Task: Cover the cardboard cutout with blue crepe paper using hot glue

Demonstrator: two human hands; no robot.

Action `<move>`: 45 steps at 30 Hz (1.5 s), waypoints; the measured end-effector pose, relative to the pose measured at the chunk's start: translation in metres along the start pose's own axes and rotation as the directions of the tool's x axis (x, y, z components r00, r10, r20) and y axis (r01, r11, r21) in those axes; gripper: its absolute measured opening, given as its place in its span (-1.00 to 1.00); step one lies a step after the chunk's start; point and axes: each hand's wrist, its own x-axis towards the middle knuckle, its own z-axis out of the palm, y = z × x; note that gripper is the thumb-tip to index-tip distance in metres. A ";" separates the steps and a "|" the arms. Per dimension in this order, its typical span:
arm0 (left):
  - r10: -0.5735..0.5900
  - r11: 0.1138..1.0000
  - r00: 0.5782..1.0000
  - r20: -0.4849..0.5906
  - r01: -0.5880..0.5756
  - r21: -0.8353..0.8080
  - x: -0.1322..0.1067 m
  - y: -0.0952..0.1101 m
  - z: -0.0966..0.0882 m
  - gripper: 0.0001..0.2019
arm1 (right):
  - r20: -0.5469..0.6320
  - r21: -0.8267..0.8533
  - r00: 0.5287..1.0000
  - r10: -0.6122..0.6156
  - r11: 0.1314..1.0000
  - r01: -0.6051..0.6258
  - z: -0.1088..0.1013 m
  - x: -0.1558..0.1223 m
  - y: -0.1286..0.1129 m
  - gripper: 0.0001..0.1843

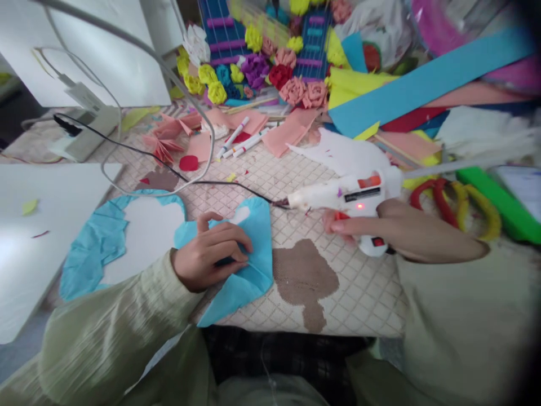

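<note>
My left hand (pixel 211 251) presses curled fingers down on a folded blue paper piece (pixel 247 265) lying on the patterned cloth near the front edge. My right hand (pixel 397 231) is wrapped round the handle of a white hot glue gun (pixel 346 197), index finger stretched along the trigger. The gun's nozzle points left, a little right of the blue paper and apart from it. A red light glows on its body. Its black cord (pixel 169 169) runs left across the table.
Blue paper with a cut-out (pixel 91 254) lies at the left beside a white board (pixel 38 225). Paper flowers (pixel 253 67), pink paper (pixel 287 132), markers (pixel 239 141), coloured sheets (pixel 422 84) and scissors (pixel 452 197) crowd the back. A brown patch (pixel 304 276) marks the cloth.
</note>
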 end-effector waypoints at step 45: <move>-0.118 0.977 0.985 -0.128 0.092 -0.192 0.014 -0.011 0.006 -0.87 | -0.268 -0.831 0.852 -0.450 0.555 0.031 -0.029 -0.042 0.080 -0.79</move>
